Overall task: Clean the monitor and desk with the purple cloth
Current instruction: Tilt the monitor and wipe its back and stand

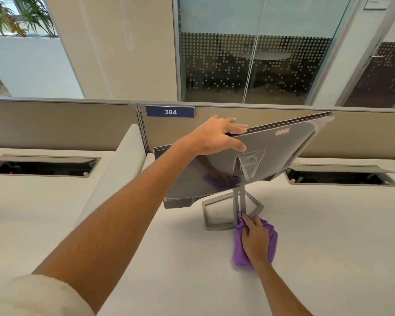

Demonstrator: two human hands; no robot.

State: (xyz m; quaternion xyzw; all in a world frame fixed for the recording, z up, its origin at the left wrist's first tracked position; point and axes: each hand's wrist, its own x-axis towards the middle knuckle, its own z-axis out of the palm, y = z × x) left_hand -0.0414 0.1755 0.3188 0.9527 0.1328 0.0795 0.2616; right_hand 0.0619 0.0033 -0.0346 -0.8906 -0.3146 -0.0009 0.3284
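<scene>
White desk [146, 258] carries 1 monitor [271, 156], seen from its grey back, tilted and turned on its stand [240, 201]. Beige partition behind bears a plate marked 384 [170, 112]. 2 cable hatches sit open in the desk, 1 each side.

Left hand [217, 137] clamps the monitor's top edge, fingers over the rim, thumb on the back panel, steadying it.

Right hand [255, 240] presses the purple cloth [240, 254] flat on the desk, fingers spread on it; cloth's front corner touches the stand's post at the base.

Step in hand, as judged: wiping the stand foot and the desk around it. Next move likely calls for sweeping the cloth round the base frame while the left hand holds the tilt, so the monitor does not swing.
</scene>
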